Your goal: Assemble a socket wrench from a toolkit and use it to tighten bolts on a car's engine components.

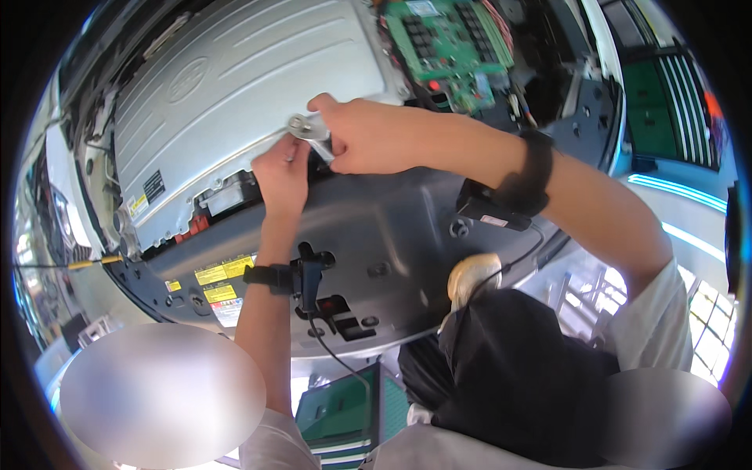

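My right hand (364, 139) is wrapped round the handle of a silver ratchet wrench (299, 125), its thumb raised. The wrench's round head hangs over the front edge of a large ribbed silver metal cover (258, 70). Just below that head, my left hand (280, 176) has its thumb and fingers pinched together. Whatever sits between those fingertips is too small and hidden to name. Both wrists wear black straps; a small black box (309, 282) sits on the left strap and another black box (489, 210) hangs by the right one.
A green circuit board (454, 55) with wires lies bare right of the cover. In front runs a dark panel (392, 235) with holes and yellow labels (223, 274). Thin cables trail from both wrist boxes. A yellow-sleeved cord (98, 262) crosses at the left.
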Motion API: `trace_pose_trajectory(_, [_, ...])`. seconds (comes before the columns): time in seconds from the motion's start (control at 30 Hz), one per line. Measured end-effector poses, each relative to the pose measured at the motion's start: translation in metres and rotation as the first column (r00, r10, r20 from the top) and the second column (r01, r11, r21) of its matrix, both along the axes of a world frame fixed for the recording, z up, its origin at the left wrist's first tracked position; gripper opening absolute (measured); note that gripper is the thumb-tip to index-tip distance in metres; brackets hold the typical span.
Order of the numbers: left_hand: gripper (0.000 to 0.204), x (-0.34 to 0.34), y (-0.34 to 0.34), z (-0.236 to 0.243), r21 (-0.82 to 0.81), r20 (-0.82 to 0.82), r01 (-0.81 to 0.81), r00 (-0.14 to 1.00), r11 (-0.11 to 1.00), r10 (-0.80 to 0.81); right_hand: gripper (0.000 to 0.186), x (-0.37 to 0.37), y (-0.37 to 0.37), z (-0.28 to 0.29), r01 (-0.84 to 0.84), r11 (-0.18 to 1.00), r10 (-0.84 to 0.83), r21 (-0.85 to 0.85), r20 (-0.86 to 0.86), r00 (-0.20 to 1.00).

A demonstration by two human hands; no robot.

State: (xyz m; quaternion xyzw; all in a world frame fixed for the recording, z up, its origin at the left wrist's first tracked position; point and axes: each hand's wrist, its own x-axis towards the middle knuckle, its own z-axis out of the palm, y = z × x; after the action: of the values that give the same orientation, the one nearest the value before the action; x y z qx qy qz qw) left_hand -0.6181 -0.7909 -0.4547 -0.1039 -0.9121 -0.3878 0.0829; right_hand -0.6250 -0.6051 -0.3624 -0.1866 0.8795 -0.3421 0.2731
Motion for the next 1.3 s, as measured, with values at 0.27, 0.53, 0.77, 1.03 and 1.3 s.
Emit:
trace_pose_trajectory(0.27, [0.034,-0.017,0.032,0.007,-0.053,-0.082,-0.001,0.997,0.999,-0.003,0.056,0.054,-0.003,-0.055,0.196,0.941,-0.200,-0.275,0.012,0.980])
trace_pose_trajectory(0.53, [0.031,-0.021,-0.010,-0.008,0.223,0.130,-0.181,0.979,0.958,0.155,0.041,0.059,-0.043,-0.042,0.283,0.859,-0.109,-0.426,0.388,0.915])
trace_pose_trajectory(0.77, [0.090,0.152,0.066,-0.012,0.244,0.367,0.070,0.916,0.967,-0.159,0.044,0.048,-0.058,-0.030,0.370,0.809,-0.102,-0.457,0.512,0.853])
trace_pose_trajectory(1.03, [0.074,0.370,0.159,0.102,0.608,0.384,0.770,-0.073,0.193,-0.920,0.043,0.023,-0.038,-0.083,0.137,0.359,0.563,-0.923,0.332,0.757])
trace_pose_trajectory(1.3, [0.058,0.314,0.127,0.067,0.436,0.471,0.845,0.080,0.310,-0.878,0.043,0.018,-0.051,-0.049,0.136,0.821,0.288,-0.554,0.608,0.740])
